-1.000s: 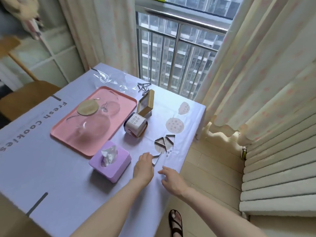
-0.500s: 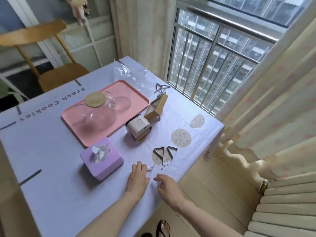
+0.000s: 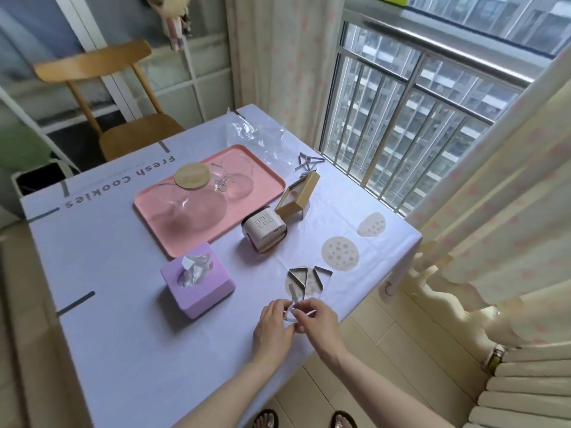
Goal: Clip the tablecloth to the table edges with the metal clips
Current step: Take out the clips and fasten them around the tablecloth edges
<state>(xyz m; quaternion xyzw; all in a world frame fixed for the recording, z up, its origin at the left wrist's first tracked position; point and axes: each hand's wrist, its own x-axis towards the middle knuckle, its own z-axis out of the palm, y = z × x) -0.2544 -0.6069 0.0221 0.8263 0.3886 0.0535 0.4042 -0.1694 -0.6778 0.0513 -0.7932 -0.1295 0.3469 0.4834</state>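
Observation:
A pale lilac tablecloth (image 3: pixel 129 350) covers the table. Near its right edge my left hand (image 3: pixel 272 329) and my right hand (image 3: pixel 318 322) meet, and both pinch one triangular metal clip (image 3: pixel 292 308) just above the cloth. Two more metal clips (image 3: pixel 309 281) lie flat on the cloth a little beyond my hands. Several further clips (image 3: pixel 307 162) lie in a heap at the far corner, next to the window.
A purple tissue box (image 3: pixel 197 284) stands left of my hands. Beyond are a pink tray (image 3: pixel 272 186) holding glassware, a white cube device (image 3: pixel 264 233), a small gold frame (image 3: pixel 298 196) and a clear plastic bag (image 3: pixel 256 137). A wooden chair (image 3: pixel 117 97) stands behind the table.
My hands lay flat on the cloth beside the clip; now both have picked it up and hold it between the fingers. The camera view has shifted left and up.

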